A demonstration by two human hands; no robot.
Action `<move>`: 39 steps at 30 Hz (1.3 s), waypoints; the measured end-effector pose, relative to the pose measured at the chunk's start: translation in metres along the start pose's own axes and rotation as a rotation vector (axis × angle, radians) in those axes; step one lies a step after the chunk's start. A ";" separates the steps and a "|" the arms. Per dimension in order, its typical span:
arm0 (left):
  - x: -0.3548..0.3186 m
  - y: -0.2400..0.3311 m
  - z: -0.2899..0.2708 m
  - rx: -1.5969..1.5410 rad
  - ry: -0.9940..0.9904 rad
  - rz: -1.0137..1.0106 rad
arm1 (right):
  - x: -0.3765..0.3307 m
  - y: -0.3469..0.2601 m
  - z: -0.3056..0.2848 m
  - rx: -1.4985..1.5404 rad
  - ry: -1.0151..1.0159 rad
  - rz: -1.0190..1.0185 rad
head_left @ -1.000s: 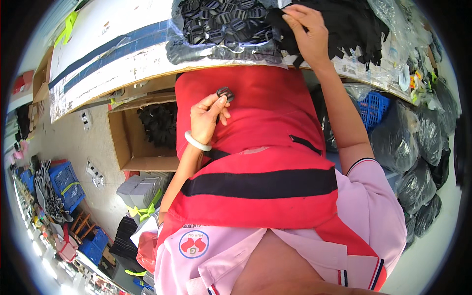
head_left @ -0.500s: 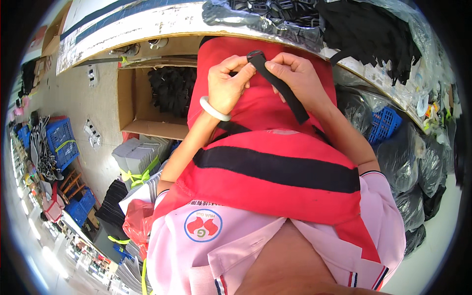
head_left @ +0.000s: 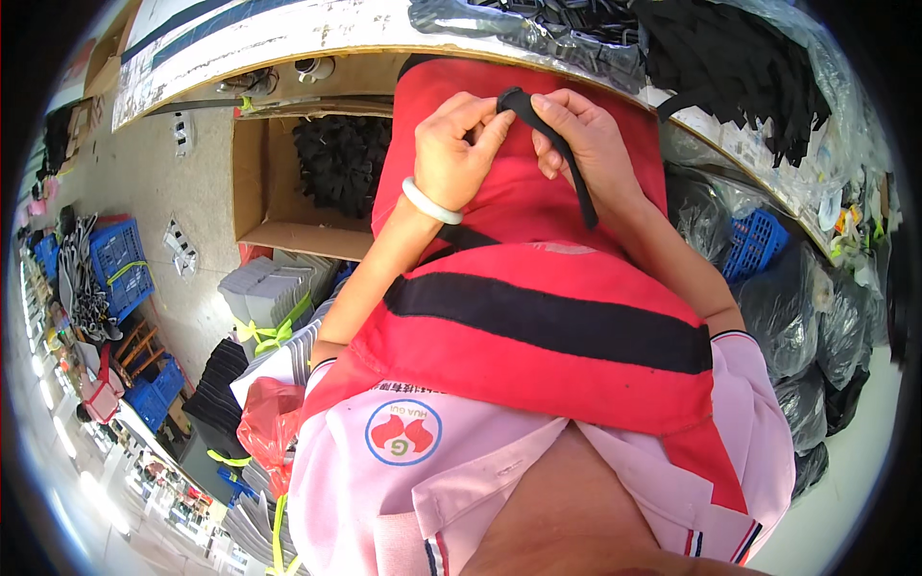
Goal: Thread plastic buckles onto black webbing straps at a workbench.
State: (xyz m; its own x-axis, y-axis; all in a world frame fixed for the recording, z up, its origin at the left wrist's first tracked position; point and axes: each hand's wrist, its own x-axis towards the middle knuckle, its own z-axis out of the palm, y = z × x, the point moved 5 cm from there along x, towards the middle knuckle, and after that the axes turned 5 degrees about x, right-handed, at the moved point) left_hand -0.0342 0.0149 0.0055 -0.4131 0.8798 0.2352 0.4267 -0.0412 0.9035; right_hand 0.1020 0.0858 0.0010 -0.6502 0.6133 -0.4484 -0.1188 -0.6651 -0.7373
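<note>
Above my lap, my left hand [head_left: 459, 146] pinches the edge of a small black buckle [head_left: 512, 95] with thumb and forefinger. The strap end at the buckle is partly covered by my fingers. My right hand [head_left: 594, 139] grips a black webbing strap [head_left: 567, 144] just beside the buckle, thumb on top. From there the strap's loose tail hangs down toward me over the red apron [head_left: 538, 216]. On the worktable ahead lie a heap of black buckles [head_left: 586, 21] in clear plastic and a pile of black straps [head_left: 735, 72].
The white worktable edge [head_left: 384, 65] crosses just beyond my hands. At left, a cardboard box [head_left: 303, 242] holds black strap pieces, with grey stacked sheets [head_left: 264, 293] and a red plastic bag [head_left: 269, 418] nearer. Black plastic bags [head_left: 788, 312] and a blue basket [head_left: 756, 245] crowd the right.
My right hand has turned a little and shifted up toward the buckle. The strap's tail now hangs edge-on and steeper. My left hand stays at the buckle.
</note>
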 end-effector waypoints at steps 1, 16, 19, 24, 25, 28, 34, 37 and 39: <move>-0.002 0.001 0.001 0.036 0.000 0.035 | 0.001 -0.001 0.001 0.004 -0.008 -0.014; -0.018 -0.031 0.010 -0.624 -0.023 -0.597 | 0.019 0.010 -0.004 -0.105 -0.126 0.102; -0.021 -0.047 0.020 -0.867 -0.106 -0.751 | 0.021 0.011 -0.007 -0.366 -0.079 -0.170; -0.021 -0.042 0.012 -0.619 0.012 -0.701 | -0.012 -0.034 0.017 -0.593 -0.061 -0.661; -0.018 -0.041 0.013 -0.671 0.064 -0.690 | -0.017 -0.043 0.023 -0.585 -0.018 -0.489; -0.019 -0.042 0.010 -0.607 0.049 -0.683 | 0.002 -0.023 0.006 -0.701 -0.099 0.028; -0.021 -0.030 0.009 -0.514 0.028 -0.485 | 0.006 0.001 -0.005 -0.611 -0.085 0.191; -0.019 -0.031 0.008 -0.527 0.048 -0.419 | 0.011 0.006 -0.004 -0.481 -0.063 0.127; -0.014 -0.028 0.001 -0.508 0.005 -0.410 | 0.013 0.004 -0.006 -0.408 -0.039 0.064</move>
State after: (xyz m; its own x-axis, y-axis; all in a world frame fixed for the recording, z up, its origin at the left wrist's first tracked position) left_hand -0.0396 0.0039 -0.0239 -0.4661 0.8693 -0.1642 -0.1996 0.0775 0.9768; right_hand 0.0979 0.0933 -0.0110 -0.6754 0.5543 -0.4865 0.2254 -0.4730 -0.8517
